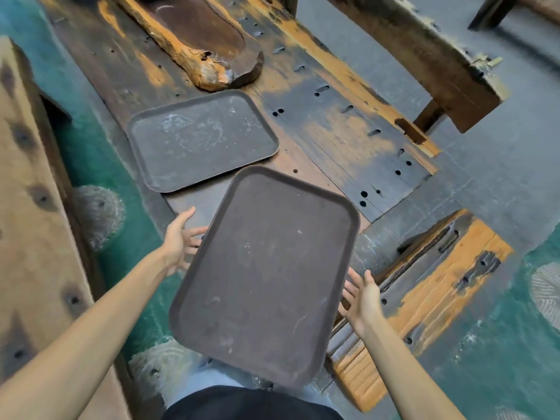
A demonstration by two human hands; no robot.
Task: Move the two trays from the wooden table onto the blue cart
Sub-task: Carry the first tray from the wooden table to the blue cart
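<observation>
A: When you counted the trays, how many were there?

B: Two. The nearer brown tray [266, 274] was tilted, up off the wooden table [333, 140], between the left hand [181, 237] and the right hand [362, 298]. The second tray [201, 140], greyer and scuffed, lay flat on the table just beyond it.

A: Were the hands clamped on the near one?

B: No. Both had their fingers spread and straight, the left at the tray's left edge, the right at its right edge (whether the fingertips beneath it touched, I could not tell).

A: Anything else on the table?

B: One carved wooden tea board [194, 40] at the far end, just past the second tray.

A: Any brand or writing?

B: None that I could read; only pale scratches on the trays.
</observation>
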